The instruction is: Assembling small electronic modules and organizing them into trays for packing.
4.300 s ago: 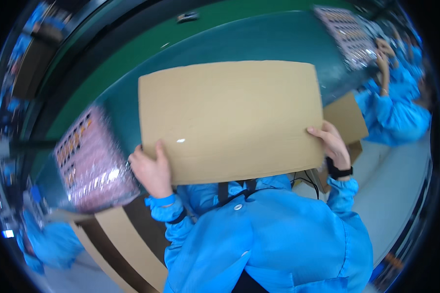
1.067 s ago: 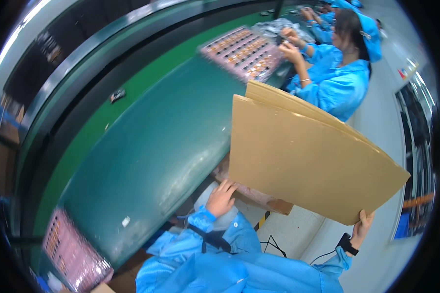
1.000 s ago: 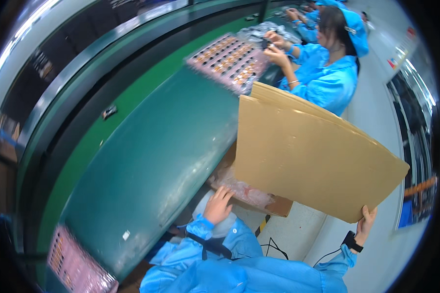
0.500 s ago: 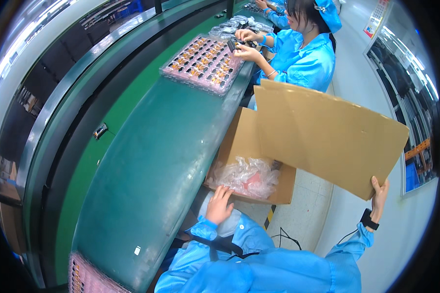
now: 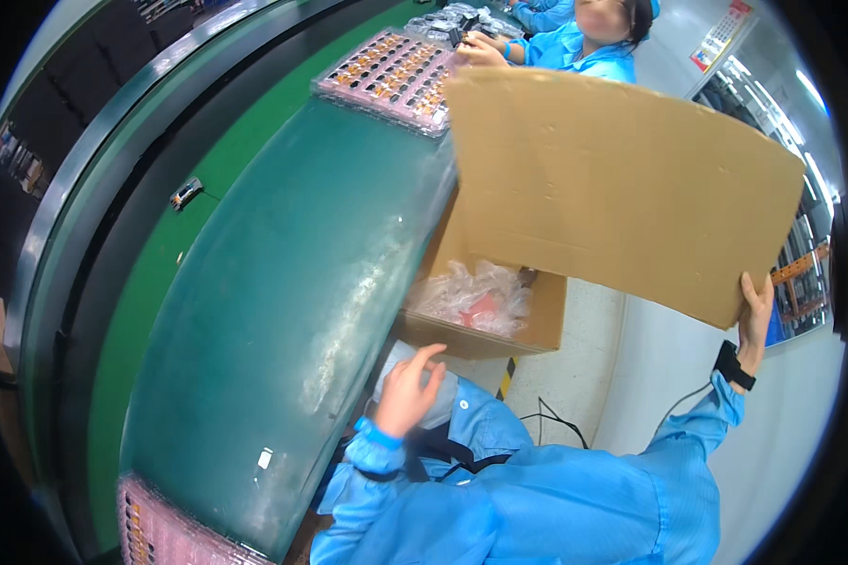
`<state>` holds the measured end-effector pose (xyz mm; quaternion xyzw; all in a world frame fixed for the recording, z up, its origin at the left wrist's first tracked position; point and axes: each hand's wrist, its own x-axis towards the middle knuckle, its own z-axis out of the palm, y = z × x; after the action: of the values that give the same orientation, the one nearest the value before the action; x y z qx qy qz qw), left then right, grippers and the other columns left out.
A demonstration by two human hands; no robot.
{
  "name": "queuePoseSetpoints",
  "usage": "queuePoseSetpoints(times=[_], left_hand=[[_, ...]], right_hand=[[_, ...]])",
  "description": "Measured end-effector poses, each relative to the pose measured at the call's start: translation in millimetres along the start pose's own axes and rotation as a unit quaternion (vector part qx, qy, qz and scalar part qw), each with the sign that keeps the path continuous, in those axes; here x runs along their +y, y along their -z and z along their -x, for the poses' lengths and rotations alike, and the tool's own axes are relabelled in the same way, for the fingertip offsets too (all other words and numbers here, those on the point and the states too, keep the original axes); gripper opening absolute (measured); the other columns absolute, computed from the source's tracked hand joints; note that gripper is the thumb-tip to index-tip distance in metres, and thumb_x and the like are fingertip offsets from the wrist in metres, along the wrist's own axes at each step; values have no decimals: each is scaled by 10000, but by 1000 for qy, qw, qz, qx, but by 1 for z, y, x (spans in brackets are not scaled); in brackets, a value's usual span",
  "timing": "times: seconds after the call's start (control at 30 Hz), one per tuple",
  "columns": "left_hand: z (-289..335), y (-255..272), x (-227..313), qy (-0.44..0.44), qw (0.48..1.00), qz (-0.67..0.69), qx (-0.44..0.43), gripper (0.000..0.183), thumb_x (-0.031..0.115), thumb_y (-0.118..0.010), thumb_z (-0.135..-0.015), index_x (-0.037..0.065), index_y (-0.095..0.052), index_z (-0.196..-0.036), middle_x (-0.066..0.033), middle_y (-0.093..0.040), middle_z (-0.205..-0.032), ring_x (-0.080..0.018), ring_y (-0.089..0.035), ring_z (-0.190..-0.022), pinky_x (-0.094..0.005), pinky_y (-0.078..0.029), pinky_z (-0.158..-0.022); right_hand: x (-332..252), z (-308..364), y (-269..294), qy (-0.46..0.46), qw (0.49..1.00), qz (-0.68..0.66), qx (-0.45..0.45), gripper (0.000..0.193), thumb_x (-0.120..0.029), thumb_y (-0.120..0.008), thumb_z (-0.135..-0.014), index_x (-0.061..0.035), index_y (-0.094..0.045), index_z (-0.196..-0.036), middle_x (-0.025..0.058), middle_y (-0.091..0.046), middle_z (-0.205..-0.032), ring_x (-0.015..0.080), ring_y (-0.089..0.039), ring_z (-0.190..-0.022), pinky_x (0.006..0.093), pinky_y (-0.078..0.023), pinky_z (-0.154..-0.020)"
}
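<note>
A large flat brown cardboard sheet [image 5: 622, 188] stands up at a tilt over the open carton. Its lower right corner is gripped by my right hand [image 5: 753, 320], fingers on one side and the thumb partly hidden. In front of the carton's near wall, my left hand [image 5: 407, 388] is raised over my lap with fingers loosely bent and apart, holding nothing. The cardboard box [image 5: 545, 325] below the sheet contains crumpled clear plastic bags [image 5: 443, 294] and something pinkish-red [image 5: 481, 311] among them. The sheet covers the box's far part.
A green worktable [image 5: 283, 245] runs along my left. Pink trays of small parts lie at its far end [image 5: 386, 80] and near end [image 5: 174, 527]. A small device [image 5: 187, 194] rests on the green conveyor. A co-worker in blue [image 5: 603, 61] is beyond the sheet. Black cable [image 5: 565, 428] trails over the floor.
My left hand has come off the box's near edge and drawn back. My right hand has raised the cardboard sheet. The co-worker's head has turned toward me.
</note>
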<state>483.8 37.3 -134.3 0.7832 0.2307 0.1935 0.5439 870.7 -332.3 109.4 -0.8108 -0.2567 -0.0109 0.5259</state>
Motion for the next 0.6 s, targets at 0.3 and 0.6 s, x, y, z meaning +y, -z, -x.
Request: queuePoseSetpoints(times=[0.3, 0.6], left_hand=[[115, 132, 29, 70, 880, 30, 469, 463, 108, -550, -955, -22, -426, -1381, -201, -471, -1393, -276, -466, -1277, -389, -391, -1031], [150, 170, 16, 70, 924, 172, 336, 570, 171, -526, -995, -15, -279, -1474, -231, -446, -1407, -292, -503, -1252, -381, -425, -1010]], right_hand=[[-37, 4, -121, 3, 977, -180, -111, 591, -102, -640, -909, 19, -387, -1430, 138, -526, -1370, 232, -517, -1249, 345, -385, -1070], [-96, 33, -146, 43, 960, -219, -171, 682, -134, -658, -899, -7, -317, -1475, 135, -505, -1399, 247, -511, -1270, 361, -389, -1080]])
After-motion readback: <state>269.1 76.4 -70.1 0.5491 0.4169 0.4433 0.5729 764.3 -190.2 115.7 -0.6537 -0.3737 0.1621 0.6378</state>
